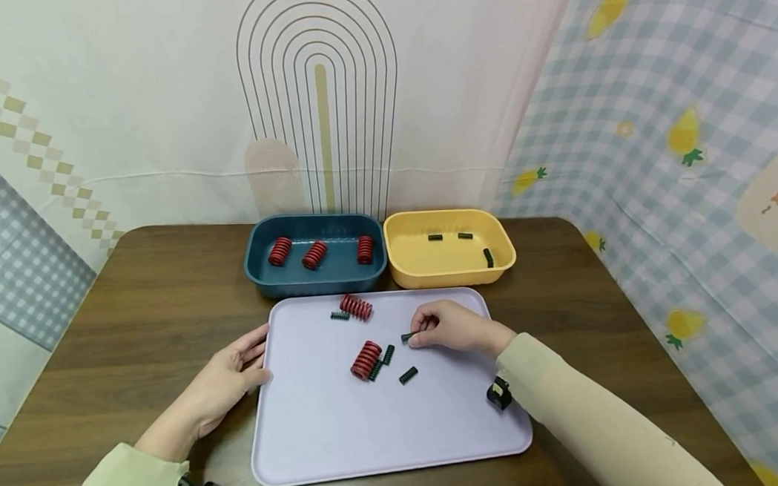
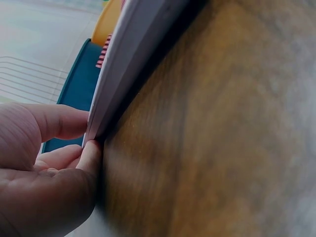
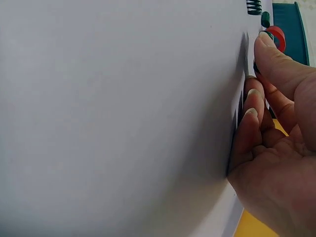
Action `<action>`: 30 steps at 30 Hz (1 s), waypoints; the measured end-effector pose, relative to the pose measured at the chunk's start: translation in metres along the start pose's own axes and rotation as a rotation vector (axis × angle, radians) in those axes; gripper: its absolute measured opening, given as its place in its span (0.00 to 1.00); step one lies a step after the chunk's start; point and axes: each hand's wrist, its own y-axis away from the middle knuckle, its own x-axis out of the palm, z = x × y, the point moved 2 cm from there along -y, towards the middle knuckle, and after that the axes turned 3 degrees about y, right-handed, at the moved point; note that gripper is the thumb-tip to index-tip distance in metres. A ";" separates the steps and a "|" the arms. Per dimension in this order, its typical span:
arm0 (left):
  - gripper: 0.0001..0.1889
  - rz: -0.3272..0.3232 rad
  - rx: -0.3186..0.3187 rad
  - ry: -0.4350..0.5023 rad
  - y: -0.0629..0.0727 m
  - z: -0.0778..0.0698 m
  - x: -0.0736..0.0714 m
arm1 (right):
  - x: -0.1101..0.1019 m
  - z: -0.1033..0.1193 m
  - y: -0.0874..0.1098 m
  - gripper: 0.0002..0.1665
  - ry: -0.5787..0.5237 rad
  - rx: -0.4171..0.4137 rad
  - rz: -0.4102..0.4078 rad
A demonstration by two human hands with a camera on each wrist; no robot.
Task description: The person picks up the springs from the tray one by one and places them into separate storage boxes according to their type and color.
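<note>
My right hand (image 1: 450,326) pinches a small dark green spring (image 1: 406,338) between thumb and forefinger, low over the pale lilac tray (image 1: 347,439). In the right wrist view the thumb (image 3: 276,57) covers most of that spring. My left hand (image 1: 226,379) rests against the tray's left rim, fingertips and thumb touching the edge; the left wrist view shows the fingers (image 2: 64,121) at the rim. Two large red springs lie on the tray, one near the middle (image 1: 366,359) and one by the far edge (image 1: 356,307). Several small green springs (image 1: 408,375) lie around them.
Behind the tray stand two bins side by side. The blue bin (image 1: 314,285) holds 3 red springs (image 1: 314,255); the yellow bin (image 1: 451,277) holds 3 small green springs (image 1: 488,258). All rest on a brown wooden table (image 1: 165,301), with patterned cloth (image 1: 173,100) behind.
</note>
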 end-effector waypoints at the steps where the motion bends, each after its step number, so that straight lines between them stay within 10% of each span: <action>1: 0.41 -0.001 0.000 -0.002 0.000 0.000 0.000 | 0.000 0.000 0.000 0.07 0.000 0.000 -0.003; 30: 0.41 0.014 0.003 -0.016 0.001 -0.001 -0.001 | 0.004 -0.003 0.003 0.08 -0.051 -0.003 -0.079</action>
